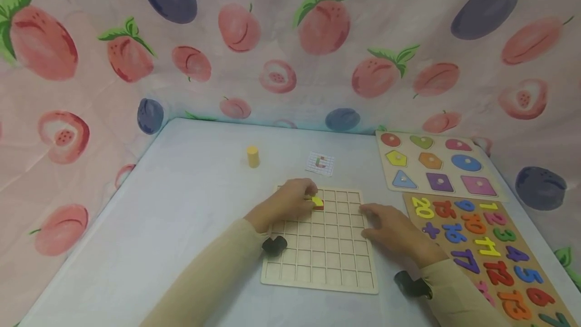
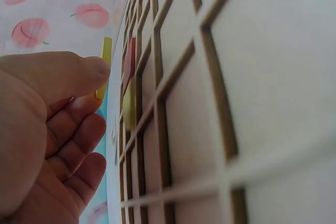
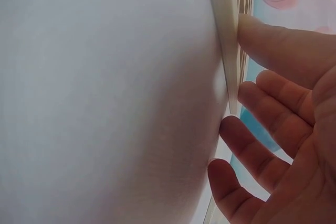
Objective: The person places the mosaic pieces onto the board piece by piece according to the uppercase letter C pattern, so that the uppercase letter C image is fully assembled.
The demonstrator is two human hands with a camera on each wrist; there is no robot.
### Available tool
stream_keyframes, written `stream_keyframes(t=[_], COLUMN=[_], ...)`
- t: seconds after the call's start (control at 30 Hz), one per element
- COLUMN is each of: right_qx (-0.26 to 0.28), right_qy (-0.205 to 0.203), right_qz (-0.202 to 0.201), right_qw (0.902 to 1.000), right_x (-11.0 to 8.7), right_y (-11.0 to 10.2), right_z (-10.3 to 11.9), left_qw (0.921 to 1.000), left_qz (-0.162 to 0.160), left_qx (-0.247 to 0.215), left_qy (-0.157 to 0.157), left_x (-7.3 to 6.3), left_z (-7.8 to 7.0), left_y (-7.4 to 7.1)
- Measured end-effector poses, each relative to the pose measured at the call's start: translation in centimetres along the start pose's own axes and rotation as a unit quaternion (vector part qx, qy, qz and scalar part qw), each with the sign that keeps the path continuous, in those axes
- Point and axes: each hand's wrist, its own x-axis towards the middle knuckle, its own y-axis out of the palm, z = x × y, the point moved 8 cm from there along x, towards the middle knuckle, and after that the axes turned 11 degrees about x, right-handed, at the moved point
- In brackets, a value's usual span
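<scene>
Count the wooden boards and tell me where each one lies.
3: the grid board under the left hand, the shape puzzle board at the far right, and the number puzzle board on the nearer right, partly cut off by the frame. None appears hidden.

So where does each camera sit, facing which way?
Head: worn there, faces forward and down over the grid board; left hand, right hand, sleeves show.
Left wrist: worn there, faces the left hand pinching a yellow piece.
Right wrist: worn there, faces the right hand at the grid board's edge.
Both wrist views share the grid board.
</scene>
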Motion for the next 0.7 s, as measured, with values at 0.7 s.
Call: stream_keyframes(t=[0.7], right_qx=[-0.008], right_qy=[-0.012], right_qz=[-0.008], right_qw=[0.9999], right_x=[0.0], right_y=[0.0], right_z=[0.1], left_qw=[0.9998], left_qz=[0.021], left_qx=[-0.005], left_qy=[-0.002], left_x=[1.2], left_z=[-1.7], left_y=[2.2])
